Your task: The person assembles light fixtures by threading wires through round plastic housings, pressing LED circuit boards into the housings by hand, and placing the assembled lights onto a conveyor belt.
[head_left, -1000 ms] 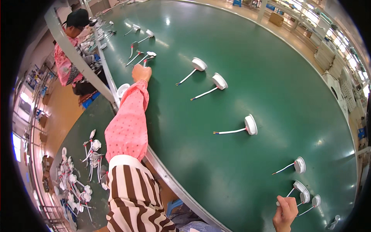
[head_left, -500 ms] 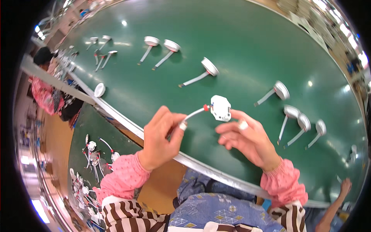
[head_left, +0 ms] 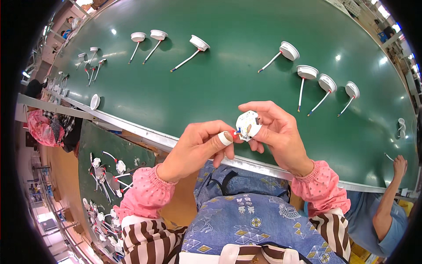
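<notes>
Between my hands is a small white angular-edged electrical part [head_left: 247, 123], with a red collar [head_left: 233, 135] and a bit of blue wire where its cable leaves it. My right hand [head_left: 283, 138] grips the body between thumb and fingers. My left hand [head_left: 198, 143], with white wrapping on its thumb, pinches at the red collar; the fingers hide most of the cable. Both hands are above the near edge of the green work surface [head_left: 176, 101]. Farther off lie several round white fittings with cables, such as one fitting [head_left: 289, 51] with bared wire ends.
A lower green side table [head_left: 145, 160] at left carries a pile of white parts with cables [head_left: 99, 220]. An empty-looking white cup [head_left: 95, 101] lies near the metal edge [head_left: 162, 137]. One person's arm [head_left: 389, 198] reaches in at right; another person [head_left: 46, 125] is at left.
My right hand, earlier with loose fingers beside the part, now grips its body. My left hand has slid up the cable to the red collar. The fittings sit higher and farther left in view.
</notes>
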A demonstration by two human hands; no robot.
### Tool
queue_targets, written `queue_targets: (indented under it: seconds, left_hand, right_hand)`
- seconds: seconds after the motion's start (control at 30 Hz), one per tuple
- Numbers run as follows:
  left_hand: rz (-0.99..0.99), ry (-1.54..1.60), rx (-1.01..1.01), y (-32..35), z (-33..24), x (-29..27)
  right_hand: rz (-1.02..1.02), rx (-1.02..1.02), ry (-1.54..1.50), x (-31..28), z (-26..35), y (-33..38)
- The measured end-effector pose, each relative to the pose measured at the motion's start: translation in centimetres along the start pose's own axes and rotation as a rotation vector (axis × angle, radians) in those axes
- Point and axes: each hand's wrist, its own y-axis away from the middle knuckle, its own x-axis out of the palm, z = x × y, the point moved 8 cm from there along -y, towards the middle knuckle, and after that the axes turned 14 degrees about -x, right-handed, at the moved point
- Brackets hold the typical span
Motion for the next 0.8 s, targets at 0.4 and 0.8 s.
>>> queue_targets:
  seconds: [0.4, 0.8]
  left_hand:
    - [-0.569, -0.553, 0.637, 1.9, -1.4, 1.4]
    - [-0.480, -0.883, 0.548, 1.3, -0.4, 0.3]
  right_hand:
    - [-0.137, 0.303, -0.592, 2.2, -2.9, 2.8]
    - [-0.204, 0.246, -0.312, -1.8, -2.8, 3.6]
